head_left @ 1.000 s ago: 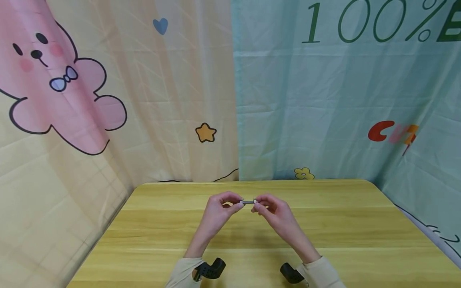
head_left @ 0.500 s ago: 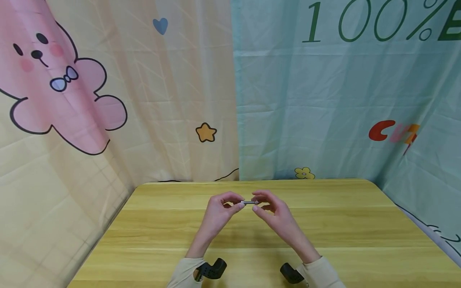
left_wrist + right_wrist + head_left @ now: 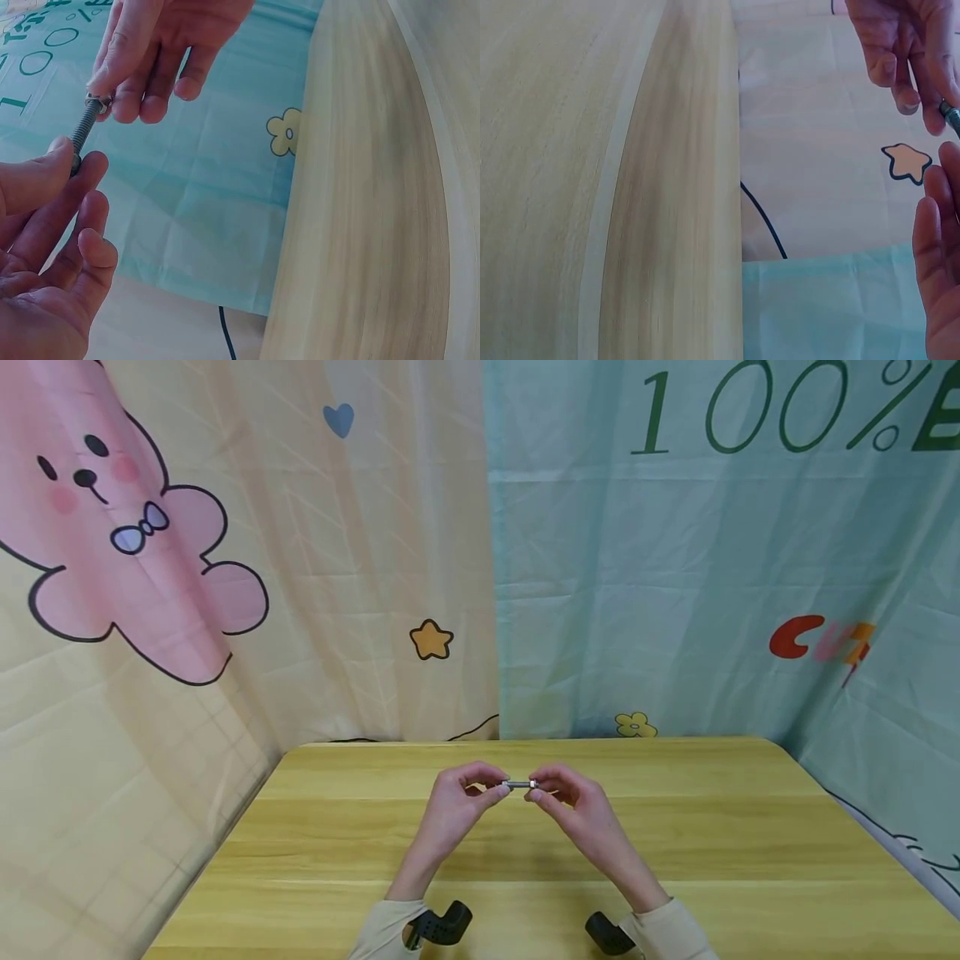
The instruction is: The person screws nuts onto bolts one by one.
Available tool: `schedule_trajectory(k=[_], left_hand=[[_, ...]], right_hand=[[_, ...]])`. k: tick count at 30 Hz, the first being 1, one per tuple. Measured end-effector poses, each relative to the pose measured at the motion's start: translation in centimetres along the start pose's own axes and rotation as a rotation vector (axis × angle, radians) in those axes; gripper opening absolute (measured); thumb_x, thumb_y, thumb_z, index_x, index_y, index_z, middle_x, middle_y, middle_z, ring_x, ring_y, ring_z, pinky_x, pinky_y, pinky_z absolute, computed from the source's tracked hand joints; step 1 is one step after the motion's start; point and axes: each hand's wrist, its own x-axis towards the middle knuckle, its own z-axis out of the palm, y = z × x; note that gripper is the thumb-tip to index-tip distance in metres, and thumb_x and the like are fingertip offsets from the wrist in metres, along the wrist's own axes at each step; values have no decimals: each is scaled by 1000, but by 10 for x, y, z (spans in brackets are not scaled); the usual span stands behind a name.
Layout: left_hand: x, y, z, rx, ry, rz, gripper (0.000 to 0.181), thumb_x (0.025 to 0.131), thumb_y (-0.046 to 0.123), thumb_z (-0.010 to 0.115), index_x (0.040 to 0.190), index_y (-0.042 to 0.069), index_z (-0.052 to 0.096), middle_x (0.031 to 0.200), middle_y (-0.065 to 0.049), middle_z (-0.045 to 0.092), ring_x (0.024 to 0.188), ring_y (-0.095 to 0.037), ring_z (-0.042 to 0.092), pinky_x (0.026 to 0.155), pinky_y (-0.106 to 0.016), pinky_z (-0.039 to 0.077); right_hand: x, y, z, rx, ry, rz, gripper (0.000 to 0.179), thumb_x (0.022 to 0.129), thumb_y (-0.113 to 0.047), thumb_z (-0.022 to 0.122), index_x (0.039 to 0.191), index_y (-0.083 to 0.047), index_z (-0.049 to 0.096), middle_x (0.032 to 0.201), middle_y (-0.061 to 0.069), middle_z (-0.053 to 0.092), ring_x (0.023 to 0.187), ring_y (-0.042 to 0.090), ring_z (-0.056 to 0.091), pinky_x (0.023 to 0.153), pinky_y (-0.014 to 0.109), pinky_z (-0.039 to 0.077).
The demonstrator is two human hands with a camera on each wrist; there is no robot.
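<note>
A metal bolt (image 3: 518, 785) with a threaded shaft is held level above the table, between both hands. My left hand (image 3: 457, 803) pinches its left end with thumb and index finger; in the left wrist view the bolt's head is mostly covered by those fingers. At the other end sits a shiny hex nut (image 3: 100, 102), around the thread. My right hand (image 3: 573, 803) pinches this nut between thumb and index finger, its other fingers loosely extended in the left wrist view. Only a short piece of the bolt (image 3: 950, 116) shows at the right wrist view's edge.
The wooden table (image 3: 337, 843) spreads beneath both forearms. Printed curtains hang behind it, a cream one (image 3: 360, 568) on the left and a blue-green one (image 3: 637, 568) on the right. Black wrist devices (image 3: 446, 923) are strapped at both cuffs.
Half a second ago my right index finger and thumb were spread apart around the nut; now they have come together on it again. My left hand keeps its pinch, almost still.
</note>
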Motion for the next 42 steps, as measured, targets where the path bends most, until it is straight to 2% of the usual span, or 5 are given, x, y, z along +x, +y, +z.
schedule_trajectory(k=[13, 18, 24, 32, 42], left_hand=[[-2, 2, 0, -4, -11, -3, 8, 89, 5, 71, 97, 3, 74, 91, -3, 69, 88, -20, 61, 76, -33, 49], [-2, 1, -1, -10, -5, 5, 9, 90, 5, 71, 98, 1, 73, 92, -6, 69, 88, -20, 62, 77, -34, 49], [-2, 0, -2, -15, -4, -1, 9, 90, 6, 71, 98, 2, 73, 92, -6, 69, 88, -21, 62, 76, -33, 50], [-3, 3, -1, -16, -17, 0, 9, 90, 5, 71, 98, 2, 73, 92, -6, 69, 88, -23, 61, 76, -34, 49], [-3, 1, 1, -17, -21, -4, 9, 90, 6, 72, 98, 4, 74, 92, -4, 69, 88, -20, 61, 77, -34, 48]], right_hand=[[0, -2, 5, -43, 48, 130, 20, 99, -33, 61, 100, -15, 71, 95, 4, 69, 88, 19, 62, 78, 38, 52], [-1, -3, 5, -47, 5, 27, 26, 95, -17, 66, 121, -18, 64, 114, 1, 65, 104, 20, 58, 85, 35, 50], [0, 1, 4, -34, -24, -69, 20, 95, -12, 67, 114, -13, 63, 107, 1, 65, 100, 20, 61, 83, 34, 51], [-1, -2, 4, -37, -1, 41, 14, 98, -9, 61, 110, -5, 65, 93, 4, 72, 93, 20, 67, 84, 38, 49], [-1, 1, 5, -39, 63, 116, 22, 97, -38, 62, 99, -18, 72, 88, 0, 69, 86, 20, 62, 72, 33, 48]])
